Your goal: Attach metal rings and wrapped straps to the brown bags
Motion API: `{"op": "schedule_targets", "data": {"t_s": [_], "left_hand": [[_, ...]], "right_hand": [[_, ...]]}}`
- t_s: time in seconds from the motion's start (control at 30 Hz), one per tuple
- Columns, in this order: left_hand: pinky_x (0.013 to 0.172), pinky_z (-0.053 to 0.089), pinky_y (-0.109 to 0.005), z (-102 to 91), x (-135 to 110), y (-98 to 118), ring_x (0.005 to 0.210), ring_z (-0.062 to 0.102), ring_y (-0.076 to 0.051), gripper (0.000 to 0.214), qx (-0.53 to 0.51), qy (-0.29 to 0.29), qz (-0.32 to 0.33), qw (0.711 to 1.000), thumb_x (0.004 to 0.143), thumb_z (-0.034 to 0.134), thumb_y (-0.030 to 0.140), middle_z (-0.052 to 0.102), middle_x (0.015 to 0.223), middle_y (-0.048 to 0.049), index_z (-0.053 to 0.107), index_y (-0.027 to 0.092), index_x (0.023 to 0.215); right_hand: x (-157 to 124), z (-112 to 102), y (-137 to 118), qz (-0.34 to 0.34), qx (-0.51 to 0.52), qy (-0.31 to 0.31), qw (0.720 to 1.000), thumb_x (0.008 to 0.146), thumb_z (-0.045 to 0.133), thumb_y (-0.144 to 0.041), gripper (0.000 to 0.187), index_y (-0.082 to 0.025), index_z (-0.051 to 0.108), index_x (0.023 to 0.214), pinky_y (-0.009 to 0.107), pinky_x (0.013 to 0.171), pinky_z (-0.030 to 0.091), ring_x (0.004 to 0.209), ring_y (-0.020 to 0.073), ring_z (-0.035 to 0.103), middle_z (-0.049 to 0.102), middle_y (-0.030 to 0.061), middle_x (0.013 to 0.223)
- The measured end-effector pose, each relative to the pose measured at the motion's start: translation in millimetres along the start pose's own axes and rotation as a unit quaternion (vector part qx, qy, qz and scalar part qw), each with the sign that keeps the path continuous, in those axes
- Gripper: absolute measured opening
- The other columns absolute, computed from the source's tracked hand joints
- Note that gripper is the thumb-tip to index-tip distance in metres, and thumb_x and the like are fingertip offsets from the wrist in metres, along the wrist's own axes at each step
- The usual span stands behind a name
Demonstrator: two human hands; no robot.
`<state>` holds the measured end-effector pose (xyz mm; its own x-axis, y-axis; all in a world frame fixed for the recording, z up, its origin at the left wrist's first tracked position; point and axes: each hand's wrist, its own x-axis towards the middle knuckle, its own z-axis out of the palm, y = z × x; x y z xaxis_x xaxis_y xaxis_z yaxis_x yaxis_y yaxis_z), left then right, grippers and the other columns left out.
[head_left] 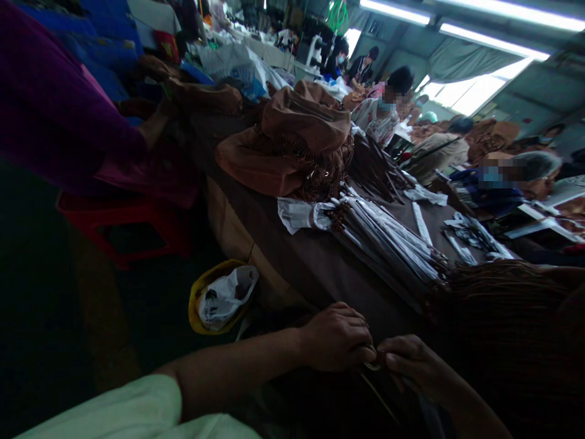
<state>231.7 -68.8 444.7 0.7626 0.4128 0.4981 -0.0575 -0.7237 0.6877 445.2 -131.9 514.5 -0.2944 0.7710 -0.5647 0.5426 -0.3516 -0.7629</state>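
My left hand (337,336) and my right hand (411,361) meet at the near edge of a brown-covered table (311,262). Both are closed in a pinch on a small metal ring (371,363) with a thin pale strap hanging from it. Just right of my hands lies a heap of brown fringed leather (512,317). What the ring is attached to is too dark to make out.
A bundle of paper-wrapped brown straps (388,241) lies on the table ahead, and brown fringed bags (297,143) are piled behind. A yellow bin with a white plastic bag (222,296) stands on the floor at left, near a red stool (123,225). A person in a purple sleeve (59,116) works at left; others sit at the far right.
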Motion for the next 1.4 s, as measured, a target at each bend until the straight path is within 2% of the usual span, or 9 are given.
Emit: {"op": "schedule_targets", "data": {"t_s": [0.3, 0.47, 0.6, 0.87, 0.97, 1.1, 1.23, 1.3, 1.4], "left_hand": [[0.083, 0.046, -0.023, -2.3, 9.9, 6.5, 0.091, 0.058, -0.014, 0.033, -0.278, -0.078, 0.000, 0.957, 0.095, 0.043, 0.041, 0.062, 0.099, -0.0082, 0.059, 0.013, 0.101], [0.065, 0.042, -0.018, -1.2, 13.6, 4.0, 0.075, 0.056, -0.010, 0.036, -0.231, -0.165, -0.175, 0.943, 0.090, 0.050, 0.048, 0.061, 0.080, 0.0015, 0.065, 0.016, 0.093], [0.061, 0.039, -0.020, 9.3, 11.3, 15.8, 0.074, 0.059, -0.013, 0.037, -0.074, -0.131, -0.238, 0.960, 0.088, 0.050, 0.050, 0.066, 0.082, 0.0004, 0.068, 0.019, 0.088], [0.057, 0.041, -0.024, 33.0, 8.5, 36.2, 0.066, 0.058, -0.015, 0.036, 0.134, -0.085, -0.198, 0.967, 0.093, 0.042, 0.038, 0.064, 0.078, -0.0060, 0.065, 0.015, 0.076], [0.058, 0.041, -0.023, 29.7, 4.5, 34.5, 0.065, 0.056, -0.013, 0.034, 0.081, -0.050, -0.186, 0.978, 0.092, 0.046, 0.038, 0.062, 0.077, -0.0039, 0.063, 0.015, 0.074], [0.066, 0.043, -0.021, 21.7, 3.7, 30.1, 0.071, 0.055, -0.011, 0.035, -0.134, 0.000, -0.130, 0.982, 0.093, 0.046, 0.039, 0.058, 0.078, -0.0026, 0.065, 0.013, 0.080], [0.069, 0.045, -0.021, 21.7, 7.4, 25.1, 0.075, 0.055, -0.011, 0.040, -0.390, 0.011, -0.122, 0.912, 0.089, 0.052, 0.047, 0.058, 0.083, -0.0039, 0.064, 0.010, 0.082], [0.067, 0.045, -0.021, 20.5, 8.1, 22.4, 0.073, 0.055, -0.011, 0.039, -0.434, 0.006, -0.152, 0.888, 0.086, 0.055, 0.046, 0.058, 0.082, -0.0033, 0.063, 0.009, 0.081], [0.063, 0.042, -0.020, 14.6, 6.8, 21.5, 0.073, 0.055, -0.011, 0.030, -0.351, -0.027, -0.228, 0.908, 0.085, 0.056, 0.039, 0.059, 0.080, -0.0016, 0.065, 0.011, 0.082]], "right_hand": [[-20.1, -6.6, -8.5, -0.022, 0.042, -0.024, 0.999, 0.080, 0.059, -0.059, 0.049, -0.012, 0.068, 0.073, 0.022, 0.041, 0.020, 0.039, 0.0060, 0.034, 0.049, -0.0029, 0.048], [-21.4, -5.0, 3.7, 0.030, -0.015, 0.013, 0.999, 0.082, 0.054, -0.061, 0.052, -0.011, 0.067, 0.083, 0.020, 0.040, 0.022, 0.038, 0.0061, 0.034, 0.053, -0.0027, 0.050], [-21.6, 6.7, -4.2, 0.092, -0.113, 0.052, 0.988, 0.083, 0.050, -0.057, 0.046, -0.014, 0.061, 0.071, 0.021, 0.040, 0.022, 0.038, 0.0081, 0.038, 0.055, -0.0015, 0.047], [-25.3, 73.6, -39.6, 0.193, -0.506, 0.256, 0.801, 0.091, 0.045, -0.023, 0.025, -0.017, 0.066, 0.080, 0.029, 0.050, 0.029, 0.063, 0.0247, 0.067, 0.071, 0.0158, 0.073], [-30.5, 65.9, -29.5, 0.155, -0.418, 0.240, 0.862, 0.093, 0.041, -0.027, 0.030, -0.017, 0.065, 0.078, 0.029, 0.052, 0.032, 0.062, 0.0219, 0.065, 0.070, 0.0117, 0.070], [-38.2, 30.9, -3.7, 0.054, -0.076, 0.114, 0.989, 0.086, 0.050, -0.055, 0.042, -0.016, 0.063, 0.075, 0.022, 0.042, 0.027, 0.041, 0.0099, 0.046, 0.058, -0.0001, 0.053], [-37.8, 20.0, 14.9, 0.023, 0.182, 0.038, 0.982, 0.071, 0.066, -0.064, 0.049, -0.016, 0.057, 0.075, 0.018, 0.039, 0.020, 0.036, 0.0052, 0.036, 0.051, -0.0046, 0.046], [-34.7, 22.8, 15.4, 0.021, 0.201, 0.021, 0.979, 0.071, 0.066, -0.063, 0.048, -0.016, 0.054, 0.073, 0.018, 0.038, 0.020, 0.036, 0.0045, 0.034, 0.052, -0.0043, 0.046], [-29.4, 30.0, 5.1, 0.054, 0.107, 0.027, 0.992, 0.077, 0.055, -0.067, 0.051, -0.017, 0.053, 0.074, 0.018, 0.036, 0.020, 0.033, 0.0045, 0.030, 0.053, -0.0033, 0.046]]}}
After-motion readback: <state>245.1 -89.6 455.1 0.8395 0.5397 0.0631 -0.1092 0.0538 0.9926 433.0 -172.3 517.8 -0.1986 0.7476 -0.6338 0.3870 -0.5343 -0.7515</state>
